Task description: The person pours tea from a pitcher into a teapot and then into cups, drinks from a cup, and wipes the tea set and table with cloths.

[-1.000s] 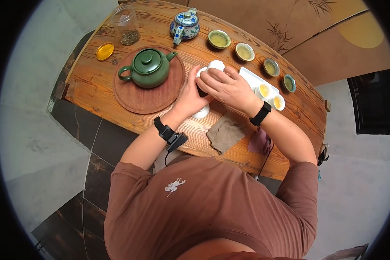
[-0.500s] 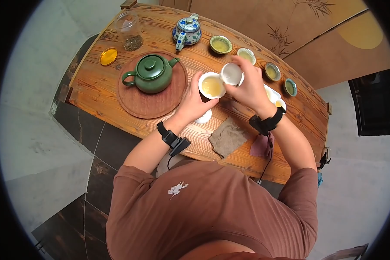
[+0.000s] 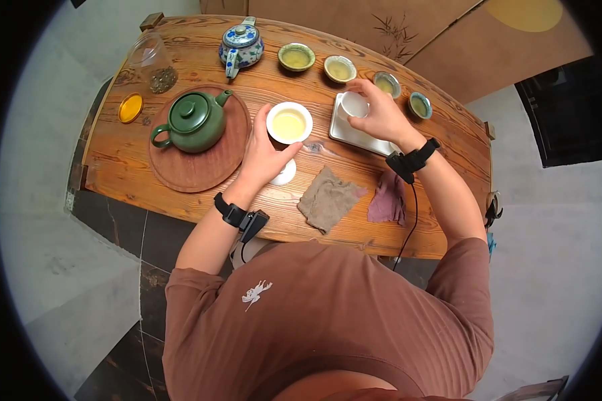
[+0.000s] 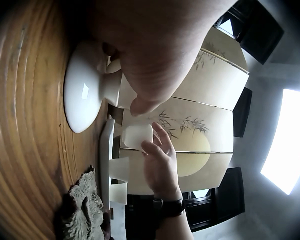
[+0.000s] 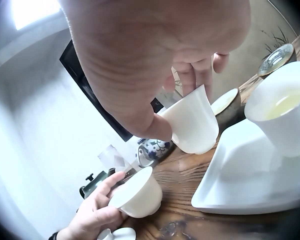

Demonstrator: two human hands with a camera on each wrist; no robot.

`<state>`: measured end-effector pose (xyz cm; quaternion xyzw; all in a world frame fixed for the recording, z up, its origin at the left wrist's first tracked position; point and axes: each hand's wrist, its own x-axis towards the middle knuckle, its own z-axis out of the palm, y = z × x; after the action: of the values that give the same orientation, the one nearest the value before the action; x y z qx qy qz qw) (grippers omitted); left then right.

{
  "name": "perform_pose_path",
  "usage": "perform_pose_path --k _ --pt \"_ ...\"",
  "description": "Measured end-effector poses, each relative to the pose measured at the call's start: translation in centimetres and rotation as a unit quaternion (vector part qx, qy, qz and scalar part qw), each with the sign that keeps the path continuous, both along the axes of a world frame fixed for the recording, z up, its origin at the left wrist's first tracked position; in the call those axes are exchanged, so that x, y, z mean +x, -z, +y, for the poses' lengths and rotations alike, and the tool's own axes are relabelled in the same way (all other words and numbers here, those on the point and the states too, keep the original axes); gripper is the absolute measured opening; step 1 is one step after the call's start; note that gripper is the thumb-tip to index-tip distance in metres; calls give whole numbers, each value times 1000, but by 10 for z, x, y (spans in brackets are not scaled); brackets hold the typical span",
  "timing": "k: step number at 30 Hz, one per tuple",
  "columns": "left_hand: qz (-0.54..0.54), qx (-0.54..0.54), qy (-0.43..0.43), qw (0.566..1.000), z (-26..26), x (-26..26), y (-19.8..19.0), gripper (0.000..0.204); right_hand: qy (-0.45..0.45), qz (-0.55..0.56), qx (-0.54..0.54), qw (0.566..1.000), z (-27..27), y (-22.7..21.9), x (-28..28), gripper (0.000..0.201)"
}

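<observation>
My left hand (image 3: 264, 155) holds a white gaiwan bowl (image 3: 308, 128) by its flared rim, thumb on the near side and fingers on the far left. Pale yellow tea fills much of the bowl. Between the thumb and fingers of my right hand (image 3: 384, 120) is a small white teacup (image 5: 192, 122), over the white tray (image 3: 341, 130). On that tray stands another white teacup (image 5: 282, 112) with tea inside; the right hand covers this part in the head view. A white lid (image 3: 285, 175), knob up, lies on the table beside my left wrist.
A green teapot (image 3: 195, 123) stands on a round wooden board (image 3: 174, 177) at left. Behind are a blue-and-white teapot (image 3: 241, 47) and several tea-filled bowls, one green (image 3: 295, 59). A brown cloth (image 3: 326, 200) and purple cloth (image 3: 389, 200) lie in front. A clear jar (image 3: 154, 63) stands far left.
The hands, together over the gaiwan bowl a second ago, have parted. My right hand has carried the small teacup away to the right, over the tray. My left hand still holds the bowl.
</observation>
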<state>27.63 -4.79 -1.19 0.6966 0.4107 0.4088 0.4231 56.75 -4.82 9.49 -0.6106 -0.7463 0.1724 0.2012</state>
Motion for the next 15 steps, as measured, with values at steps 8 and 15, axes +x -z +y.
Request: perform_pose_path --k 8,15 --pt "-1 1 6 1000 1 0 1 100 -9 -37 -10 999 -6 11 4 68" --pt "-13 10 3 1000 1 1 3 99 -7 -45 -3 999 -7 13 7 67"
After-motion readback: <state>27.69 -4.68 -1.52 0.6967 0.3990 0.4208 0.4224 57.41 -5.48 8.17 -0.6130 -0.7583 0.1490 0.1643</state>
